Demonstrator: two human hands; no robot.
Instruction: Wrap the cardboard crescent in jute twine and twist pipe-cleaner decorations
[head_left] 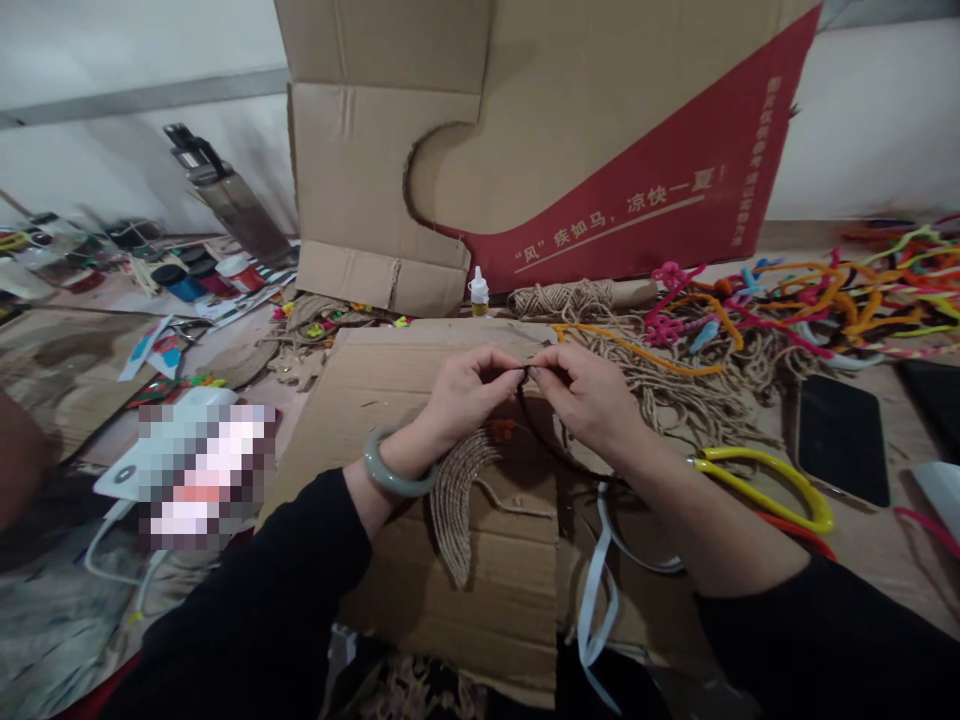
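My left hand (469,392) and my right hand (589,395) meet above a cardboard sheet (390,375), each pinching a thin dark cord (541,432) between thumb and fingers. From there the cord curves down and passes under my right forearm. Below my left hand, a crescent of light-brown twine rows (454,510) lies on the cardboard, with a small orange piece (502,431) at its upper end. A loose strand of twine (510,508) runs to the right of it. A pale bangle circles my left wrist.
A small white bottle (478,292) stands behind the cardboard. Tangled twine (675,390), colourful fuzzy stems (825,300), yellow-handled scissors (776,478), a phone (841,438) and a white ribbon (594,600) lie at the right. Paint jars (178,281) and a tilted water bottle (240,210) are at the left.
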